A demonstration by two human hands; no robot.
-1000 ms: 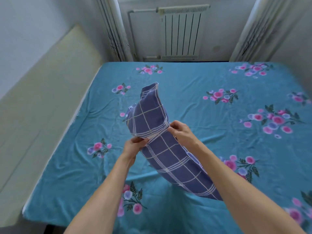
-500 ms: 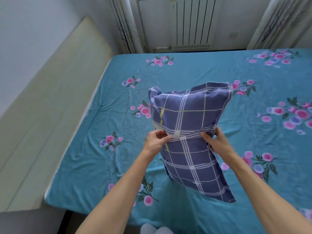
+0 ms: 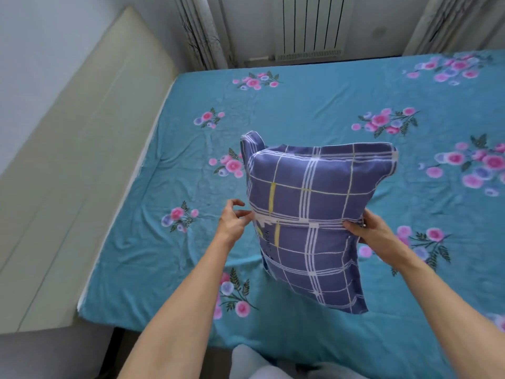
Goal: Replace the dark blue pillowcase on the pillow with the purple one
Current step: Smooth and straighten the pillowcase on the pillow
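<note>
Pillow (image 3: 314, 214), upright and slightly tilted, held above the bed (image 3: 314, 105) in mid-frame. It sits inside a pillowcase (image 3: 322, 192): blue-violet cloth with white check lines and a few yellow bars. The case covers the pillow all the way round as far as the view shows; its top edge is puffed, with a small flap of the same cloth standing up at the top left corner. The lower part of the case hangs flatter and trails down to the right, its bottom corner close over the sheet. Some printed lettering shows near the left seam, too blurred to read.

Right hand (image 3: 374, 231): grasping. Fingers curl round the right edge of the pillowcase at mid-height, thumb on the near face, cloth bunched into a crease that runs across to the left seam.

Left hand (image 3: 235, 220): released. Fingers spread and loosely bent, fingertips just beside the left edge of the pillowcase; whether they touch the cloth cannot be told. Nothing is held in it.

Bed carries a teal sheet printed with pink and lilac flower sprays. Cream headboard panel (image 3: 82, 165) along the left side. Radiator (image 3: 308, 26) on the far wall, between curtains (image 3: 202, 31).
</note>
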